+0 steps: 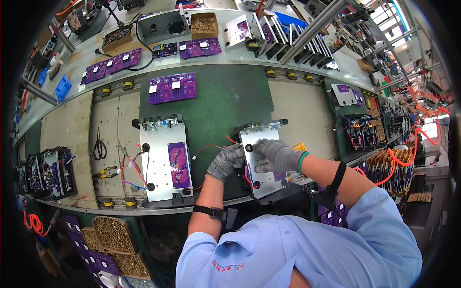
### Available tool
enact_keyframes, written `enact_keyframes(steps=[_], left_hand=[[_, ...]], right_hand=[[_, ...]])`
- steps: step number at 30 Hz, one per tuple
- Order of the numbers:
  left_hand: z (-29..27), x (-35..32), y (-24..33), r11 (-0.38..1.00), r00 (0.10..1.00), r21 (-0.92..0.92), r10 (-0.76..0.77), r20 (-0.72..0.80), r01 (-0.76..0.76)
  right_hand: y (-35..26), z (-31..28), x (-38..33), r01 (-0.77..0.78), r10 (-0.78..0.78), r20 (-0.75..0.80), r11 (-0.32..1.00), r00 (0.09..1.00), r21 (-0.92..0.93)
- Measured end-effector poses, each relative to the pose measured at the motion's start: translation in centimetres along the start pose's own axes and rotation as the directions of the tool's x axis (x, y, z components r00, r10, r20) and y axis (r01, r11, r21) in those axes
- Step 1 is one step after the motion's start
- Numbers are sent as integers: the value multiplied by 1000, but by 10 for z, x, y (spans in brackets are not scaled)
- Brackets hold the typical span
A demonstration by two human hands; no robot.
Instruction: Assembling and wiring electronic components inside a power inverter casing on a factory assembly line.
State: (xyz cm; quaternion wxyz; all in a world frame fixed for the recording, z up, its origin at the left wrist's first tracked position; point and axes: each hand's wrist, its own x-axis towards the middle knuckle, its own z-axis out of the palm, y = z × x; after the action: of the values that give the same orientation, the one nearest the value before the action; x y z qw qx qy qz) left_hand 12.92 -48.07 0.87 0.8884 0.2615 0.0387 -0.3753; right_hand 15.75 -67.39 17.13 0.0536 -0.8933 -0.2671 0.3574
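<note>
A silver metal chassis plate (261,185) with dark round grommets, a row of connectors along its far end and a purple circuit board lies in front of me. My left hand (225,162), in a grey glove, is closed at its left edge beside red wires (231,139); what the fingers hold is hidden. Over the plate's upper part rests my right hand (281,156), also gloved, its thumb and forefinger apart with nothing visible between them. To the left lies a similar chassis plate (161,165) with a purple circuit board (179,165) and loose red and blue wires.
Beyond the plates, a purple board (173,88) lies on the green mat (225,96). Scissors (100,146) and yellow-handled pliers (106,173) lie at left. A box of small brass parts (204,25) stands on the far bench. Orange coiled hoses (418,149) hang at right.
</note>
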Motion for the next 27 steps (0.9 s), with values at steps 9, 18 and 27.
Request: enact_keyframes(steps=[9,18,27], left_hand=[[17,-11,15,972,991,232,61,-118,-33],[31,-15,13,951,980,309,81,-184,-21],[30,-14,14,977,973,215,52,-223,-3]], right_hand=[[2,-1,1,33,-32,-37,999,999,19],[11,9,0,53,-47,-76,995,996,83],[15,20,1,67,-62,-148,997,987,26]])
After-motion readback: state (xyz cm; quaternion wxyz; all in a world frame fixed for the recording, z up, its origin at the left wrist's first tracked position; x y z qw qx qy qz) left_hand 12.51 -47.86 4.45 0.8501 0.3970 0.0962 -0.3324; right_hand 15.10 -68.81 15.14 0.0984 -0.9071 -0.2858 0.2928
